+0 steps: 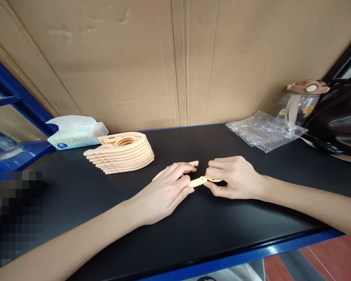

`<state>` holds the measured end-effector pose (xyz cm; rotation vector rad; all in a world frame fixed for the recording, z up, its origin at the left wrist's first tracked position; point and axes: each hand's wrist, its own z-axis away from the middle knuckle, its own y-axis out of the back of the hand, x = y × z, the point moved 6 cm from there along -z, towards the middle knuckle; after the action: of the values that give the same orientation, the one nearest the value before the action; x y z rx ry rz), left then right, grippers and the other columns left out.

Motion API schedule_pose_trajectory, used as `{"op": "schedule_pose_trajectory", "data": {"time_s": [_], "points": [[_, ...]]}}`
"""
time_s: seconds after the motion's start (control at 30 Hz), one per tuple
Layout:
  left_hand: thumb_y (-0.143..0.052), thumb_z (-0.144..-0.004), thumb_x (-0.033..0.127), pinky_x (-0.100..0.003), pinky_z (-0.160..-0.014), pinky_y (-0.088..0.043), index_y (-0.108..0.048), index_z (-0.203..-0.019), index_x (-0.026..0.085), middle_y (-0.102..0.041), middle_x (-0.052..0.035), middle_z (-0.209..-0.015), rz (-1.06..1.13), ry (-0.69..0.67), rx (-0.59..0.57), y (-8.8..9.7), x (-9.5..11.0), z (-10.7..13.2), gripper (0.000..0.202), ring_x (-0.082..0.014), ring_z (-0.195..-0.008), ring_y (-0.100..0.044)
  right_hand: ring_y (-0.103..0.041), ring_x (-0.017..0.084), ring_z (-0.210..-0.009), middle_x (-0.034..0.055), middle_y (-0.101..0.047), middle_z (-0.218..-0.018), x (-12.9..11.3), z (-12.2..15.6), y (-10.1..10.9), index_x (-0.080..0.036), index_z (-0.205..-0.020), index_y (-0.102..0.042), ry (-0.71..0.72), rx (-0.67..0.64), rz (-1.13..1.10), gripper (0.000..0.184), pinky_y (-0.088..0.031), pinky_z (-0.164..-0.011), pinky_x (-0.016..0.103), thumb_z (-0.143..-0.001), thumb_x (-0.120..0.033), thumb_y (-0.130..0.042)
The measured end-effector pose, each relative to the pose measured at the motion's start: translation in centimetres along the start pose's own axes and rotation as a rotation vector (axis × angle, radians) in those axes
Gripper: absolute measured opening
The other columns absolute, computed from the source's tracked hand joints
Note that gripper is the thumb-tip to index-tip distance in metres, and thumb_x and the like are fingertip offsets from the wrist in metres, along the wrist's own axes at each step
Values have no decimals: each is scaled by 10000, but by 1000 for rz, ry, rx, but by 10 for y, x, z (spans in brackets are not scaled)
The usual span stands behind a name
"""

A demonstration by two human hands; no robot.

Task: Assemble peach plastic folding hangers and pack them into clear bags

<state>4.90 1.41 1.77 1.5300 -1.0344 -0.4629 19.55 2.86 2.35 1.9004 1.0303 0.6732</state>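
Note:
Between my hands is a cream plastic folding hanger (pixel 197 182), held low over the black tabletop, with a round pivot showing near its middle. My left hand (pixel 166 191) lies over its left part, thumb and fingers closed on the flat arm. The fingers of my right hand (pixel 235 177) are bent round the part just right of the pivot. Both palms cover much of the hanger, so its full shape is hidden. Left of my hands sits a neat stack of folded cream hangers (pixel 125 154).
A tissue pack (pixel 78 134) stands behind the stack, against the cardboard wall (pixel 119 66). At the back right lie a crumpled clear plastic bag (pixel 266 130), a bottle with a brown lid (pixel 307 97) and a black bag (pixel 339 117). The blue table edge (pixel 236 255) runs along the front.

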Motion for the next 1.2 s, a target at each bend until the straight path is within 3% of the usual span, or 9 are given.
{"op": "schedule_pose_trajectory", "data": {"time_s": [0.5, 1.2], "points": [[-367, -989, 257, -403, -1068, -396, -574, -908, 183, -513, -81, -1311, 12, 5, 8, 0, -1, -1, 234, -219, -1307, -389, -406, 92, -537, -28, -470, -606, 0, 1, -1, -184, -673, -526, 17, -41, 6, 277, -272, -526, 237, -917, -290, -448], [-342, -995, 282, -391, -1037, -385, -601, -924, 190, -508, -69, -1289, 105, 51, -75, -2, -4, -1, 284, -225, -1257, -412, -371, 102, -536, -30, -448, -610, -6, 1, 2, -185, -636, -509, 93, 36, 75, 283, -270, -520, 251, -899, -280, -469]]}}
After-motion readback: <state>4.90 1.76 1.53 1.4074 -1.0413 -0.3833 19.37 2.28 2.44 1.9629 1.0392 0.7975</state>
